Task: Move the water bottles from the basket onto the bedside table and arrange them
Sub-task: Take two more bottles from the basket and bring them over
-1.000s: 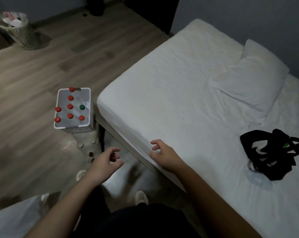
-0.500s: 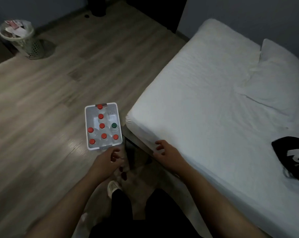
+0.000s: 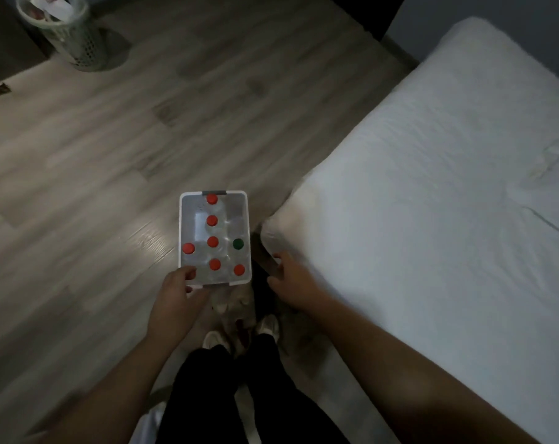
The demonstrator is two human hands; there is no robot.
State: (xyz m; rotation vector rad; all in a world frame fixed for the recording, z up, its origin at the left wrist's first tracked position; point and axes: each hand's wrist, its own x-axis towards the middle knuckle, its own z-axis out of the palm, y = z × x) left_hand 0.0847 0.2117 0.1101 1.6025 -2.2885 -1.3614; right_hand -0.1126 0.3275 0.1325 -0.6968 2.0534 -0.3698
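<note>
A white plastic basket (image 3: 248, 219) stands on the wooden floor just left of the bed's corner. Several clear water bottles stand upright in it, most with a red cap (image 3: 212, 241) and one with a green cap (image 3: 238, 243). My left hand (image 3: 175, 293) reaches to the basket's near left corner, its fingertips lying over the rim and hiding what is under them. My right hand (image 3: 291, 283) hovers with spread fingers between the basket and the bed corner and holds nothing. No bedside table is in view.
A bed with a white sheet (image 3: 432, 219) fills the right side. A perforated waste bin (image 3: 70, 36) with paper in it stands at the far left. My feet (image 3: 214, 339) are right below the basket. Bare wooden floor (image 3: 79, 187) stretches to the left.
The view has swung left and down and closed in on the basket. My left hand has reached the basket's near left corner. My right hand has left the mattress edge.
</note>
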